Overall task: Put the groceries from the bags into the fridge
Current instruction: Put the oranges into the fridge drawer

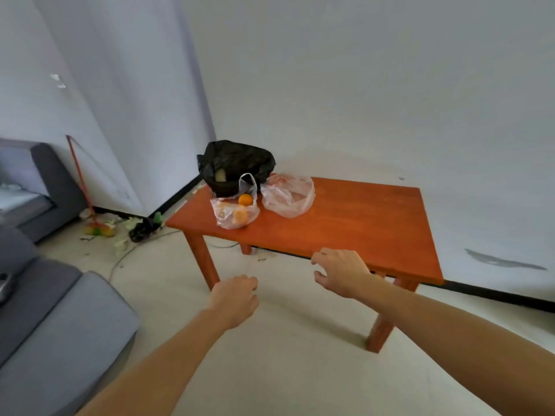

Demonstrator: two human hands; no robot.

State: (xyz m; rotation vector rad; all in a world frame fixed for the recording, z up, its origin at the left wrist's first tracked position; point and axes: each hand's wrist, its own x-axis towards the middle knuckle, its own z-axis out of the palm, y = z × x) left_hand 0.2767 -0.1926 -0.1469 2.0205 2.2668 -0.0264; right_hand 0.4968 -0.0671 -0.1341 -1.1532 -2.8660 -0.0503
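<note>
Three bags sit at the far left end of an orange-red wooden table [345,223]. A black plastic bag [235,165] stands at the corner with something pale inside. In front of it a clear bag of oranges [234,213] holds an orange [245,199] at its mouth. A second clear, crumpled bag [289,195] lies to its right. My left hand [235,300] hovers over the floor short of the table, fingers curled, holding nothing. My right hand [341,270] reaches over the table's near edge, fingers apart and empty. No fridge is in view.
A grey sofa [54,319] fills the lower left. A broom [82,187] leans against the wall, with litter and a small black bag [144,229] on the floor by the corner. A cable [132,250] runs across the pale floor.
</note>
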